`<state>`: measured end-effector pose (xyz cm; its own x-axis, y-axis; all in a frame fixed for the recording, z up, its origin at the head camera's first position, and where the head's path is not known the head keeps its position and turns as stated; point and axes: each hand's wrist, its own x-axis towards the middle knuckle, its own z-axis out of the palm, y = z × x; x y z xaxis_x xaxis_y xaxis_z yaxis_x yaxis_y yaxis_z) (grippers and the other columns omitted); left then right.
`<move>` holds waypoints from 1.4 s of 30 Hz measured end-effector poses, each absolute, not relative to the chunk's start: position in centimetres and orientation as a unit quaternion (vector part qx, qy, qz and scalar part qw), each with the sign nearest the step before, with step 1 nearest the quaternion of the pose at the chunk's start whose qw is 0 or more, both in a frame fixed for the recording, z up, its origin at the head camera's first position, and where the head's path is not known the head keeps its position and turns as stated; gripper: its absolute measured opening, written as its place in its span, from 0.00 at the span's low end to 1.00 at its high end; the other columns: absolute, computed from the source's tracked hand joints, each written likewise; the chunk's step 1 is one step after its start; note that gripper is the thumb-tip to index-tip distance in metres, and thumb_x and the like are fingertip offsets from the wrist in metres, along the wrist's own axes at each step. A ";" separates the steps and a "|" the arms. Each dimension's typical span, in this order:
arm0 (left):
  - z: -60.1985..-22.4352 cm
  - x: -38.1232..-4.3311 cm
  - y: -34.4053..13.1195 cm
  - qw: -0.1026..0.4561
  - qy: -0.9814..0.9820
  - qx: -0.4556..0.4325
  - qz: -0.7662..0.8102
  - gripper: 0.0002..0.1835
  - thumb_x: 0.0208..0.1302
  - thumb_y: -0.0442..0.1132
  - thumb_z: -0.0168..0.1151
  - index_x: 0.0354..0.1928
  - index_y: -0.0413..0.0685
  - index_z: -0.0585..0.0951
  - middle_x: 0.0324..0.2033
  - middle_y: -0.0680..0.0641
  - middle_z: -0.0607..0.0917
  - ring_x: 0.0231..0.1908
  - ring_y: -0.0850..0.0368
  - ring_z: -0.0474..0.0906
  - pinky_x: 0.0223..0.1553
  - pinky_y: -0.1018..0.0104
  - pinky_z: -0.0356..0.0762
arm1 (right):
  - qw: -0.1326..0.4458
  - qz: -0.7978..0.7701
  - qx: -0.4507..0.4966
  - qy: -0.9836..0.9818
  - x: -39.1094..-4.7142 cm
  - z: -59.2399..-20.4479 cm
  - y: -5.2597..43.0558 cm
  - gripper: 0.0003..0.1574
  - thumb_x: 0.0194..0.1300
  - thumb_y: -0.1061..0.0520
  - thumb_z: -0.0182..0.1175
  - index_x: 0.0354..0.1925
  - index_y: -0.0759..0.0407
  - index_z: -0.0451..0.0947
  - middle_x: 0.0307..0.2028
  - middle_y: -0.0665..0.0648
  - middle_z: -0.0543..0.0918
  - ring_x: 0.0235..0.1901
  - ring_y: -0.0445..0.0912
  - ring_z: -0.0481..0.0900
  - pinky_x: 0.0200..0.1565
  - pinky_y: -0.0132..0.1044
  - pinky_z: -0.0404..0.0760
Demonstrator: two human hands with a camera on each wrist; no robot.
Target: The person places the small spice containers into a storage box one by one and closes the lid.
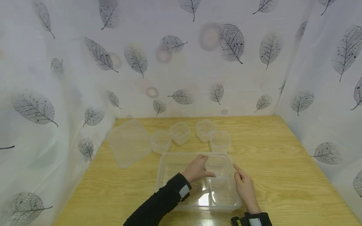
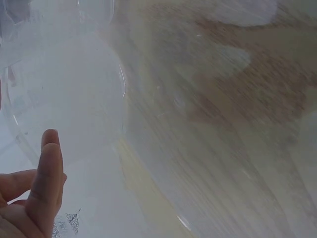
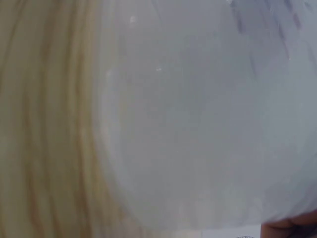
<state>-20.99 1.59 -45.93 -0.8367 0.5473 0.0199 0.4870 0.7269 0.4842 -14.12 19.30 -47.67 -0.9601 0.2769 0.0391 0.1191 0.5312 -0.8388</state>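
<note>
A large clear plastic box (image 1: 183, 205) lies lengthwise on the table. Squarish clear shapes, small tubs or compartments, fill its right side; which of these they are I cannot tell. Over the inside of the box, my left hand (image 1: 198, 169) reaches across with thumb and forefinger spread apart, close to the back right section (image 1: 222, 171). In the left wrist view, a straight finger (image 2: 47, 173) points up beside see-through plastic. At the right rim is my right hand (image 1: 245, 188), its thumb and forefinger gripping the box's edge; only some fingers (image 3: 290, 228) show in the right wrist view.
Behind the box stand several small clear tubs (image 1: 161, 142), two at the left and two at the right. A flat translucent lid (image 1: 128, 144) lies at the left back of the wooden table (image 1: 271, 157). Leaf-patterned curtains (image 1: 181, 72) enclose the table's back and sides.
</note>
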 end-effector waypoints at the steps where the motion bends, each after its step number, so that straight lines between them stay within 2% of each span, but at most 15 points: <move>1: -46.0 -21.0 1.6 0.062 0.927 0.279 0.242 0.45 0.34 0.63 0.54 0.51 0.37 0.61 0.46 0.45 0.64 0.25 0.68 0.67 0.37 0.74 0.64 | 0.086 0.470 -0.112 -0.871 -14.1 -47.7 19.3 0.21 0.58 0.55 0.37 0.51 0.56 0.62 0.16 0.55 0.61 0.09 0.40 0.53 0.12 0.30 0.59; 4: -46.0 -21.0 1.8 0.059 0.927 0.278 0.243 0.45 0.33 0.63 0.54 0.51 0.37 0.62 0.45 0.45 0.65 0.26 0.67 0.67 0.38 0.73 0.64 | 0.095 0.466 -0.108 -0.873 -14.1 -47.7 19.3 0.21 0.58 0.56 0.37 0.50 0.56 0.63 0.14 0.53 0.59 0.09 0.39 0.53 0.12 0.30 0.59; 8: -46.0 -21.1 2.1 0.062 0.926 0.275 0.250 0.45 0.33 0.62 0.55 0.51 0.37 0.62 0.46 0.44 0.65 0.24 0.68 0.67 0.37 0.74 0.65 | 0.100 0.465 -0.106 -0.873 -14.1 -47.6 19.3 0.21 0.59 0.56 0.37 0.50 0.57 0.64 0.15 0.54 0.61 0.09 0.39 0.52 0.11 0.30 0.58; 12: -46.1 -21.1 2.2 0.065 0.926 0.270 0.257 0.44 0.33 0.61 0.56 0.51 0.37 0.61 0.46 0.44 0.64 0.22 0.69 0.66 0.34 0.75 0.65 | 0.097 0.467 -0.108 -0.872 -14.1 -47.5 19.3 0.21 0.59 0.56 0.37 0.50 0.57 0.64 0.17 0.55 0.64 0.09 0.39 0.52 0.11 0.30 0.59; 17: -46.2 -21.1 2.3 0.068 0.925 0.268 0.260 0.44 0.33 0.61 0.56 0.51 0.38 0.61 0.45 0.44 0.64 0.20 0.70 0.66 0.29 0.78 0.65 | 0.093 0.469 -0.109 -0.871 -14.1 -47.5 19.3 0.21 0.59 0.55 0.37 0.50 0.57 0.63 0.16 0.56 0.62 0.08 0.39 0.53 0.11 0.30 0.59; 23: -46.2 -21.1 2.4 0.068 0.924 0.267 0.265 0.45 0.32 0.62 0.56 0.52 0.38 0.61 0.44 0.44 0.65 0.20 0.69 0.66 0.28 0.78 0.65 | 0.097 0.469 -0.107 -0.871 -14.2 -47.6 19.3 0.21 0.59 0.56 0.37 0.50 0.57 0.63 0.28 0.58 0.71 0.09 0.40 0.53 0.12 0.31 0.60; 26: -46.2 -21.1 2.4 0.066 0.925 0.269 0.261 0.46 0.32 0.62 0.55 0.52 0.37 0.61 0.44 0.44 0.65 0.20 0.69 0.66 0.28 0.79 0.65 | 0.097 0.467 -0.108 -0.873 -14.2 -47.6 19.3 0.21 0.59 0.56 0.37 0.50 0.57 0.63 0.30 0.59 0.71 0.10 0.41 0.53 0.12 0.31 0.60; 31: -46.2 -21.2 2.4 0.062 0.925 0.272 0.257 0.46 0.32 0.62 0.55 0.51 0.36 0.61 0.43 0.44 0.65 0.20 0.70 0.65 0.28 0.79 0.65 | 0.092 0.468 -0.105 -0.872 -14.2 -47.6 19.3 0.21 0.59 0.55 0.36 0.50 0.57 0.63 0.40 0.58 0.71 0.11 0.42 0.54 0.13 0.32 0.60; 34: -45.9 -21.1 2.3 0.058 0.923 0.275 0.263 0.45 0.32 0.61 0.57 0.50 0.35 0.62 0.42 0.45 0.66 0.21 0.68 0.65 0.31 0.77 0.66 | 0.092 0.473 -0.105 -0.870 -14.2 -47.7 19.4 0.22 0.59 0.53 0.36 0.50 0.56 0.63 0.38 0.59 0.72 0.10 0.41 0.54 0.13 0.32 0.61; 36: -45.8 -21.1 2.3 0.056 0.922 0.276 0.267 0.44 0.32 0.60 0.58 0.50 0.35 0.62 0.42 0.45 0.66 0.21 0.67 0.65 0.32 0.76 0.66 | 0.092 0.476 -0.107 -0.868 -14.2 -47.7 19.4 0.22 0.59 0.52 0.36 0.51 0.55 0.63 0.30 0.60 0.73 0.10 0.41 0.54 0.12 0.32 0.61; 38: -45.7 -21.0 2.3 0.051 0.922 0.276 0.267 0.44 0.32 0.60 0.58 0.49 0.35 0.63 0.41 0.45 0.66 0.24 0.66 0.65 0.35 0.75 0.65 | 0.093 0.477 -0.109 -0.867 -14.2 -47.8 19.4 0.22 0.59 0.52 0.36 0.50 0.54 0.63 0.20 0.59 0.69 0.09 0.40 0.54 0.11 0.32 0.61; 41: -45.7 -21.0 2.3 0.049 0.922 0.274 0.268 0.44 0.32 0.60 0.58 0.49 0.34 0.63 0.42 0.45 0.66 0.28 0.64 0.67 0.37 0.74 0.65 | 0.094 0.475 -0.109 -0.868 -14.2 -47.9 19.4 0.22 0.59 0.51 0.36 0.50 0.53 0.63 0.14 0.56 0.62 0.08 0.40 0.53 0.11 0.32 0.61; 42: -45.8 -21.0 2.4 0.048 0.923 0.274 0.267 0.44 0.32 0.60 0.58 0.49 0.34 0.63 0.42 0.45 0.66 0.29 0.63 0.67 0.37 0.74 0.65 | 0.095 0.474 -0.109 -0.868 -14.2 -47.9 19.4 0.22 0.59 0.52 0.36 0.50 0.53 0.63 0.15 0.56 0.64 0.08 0.40 0.53 0.11 0.32 0.61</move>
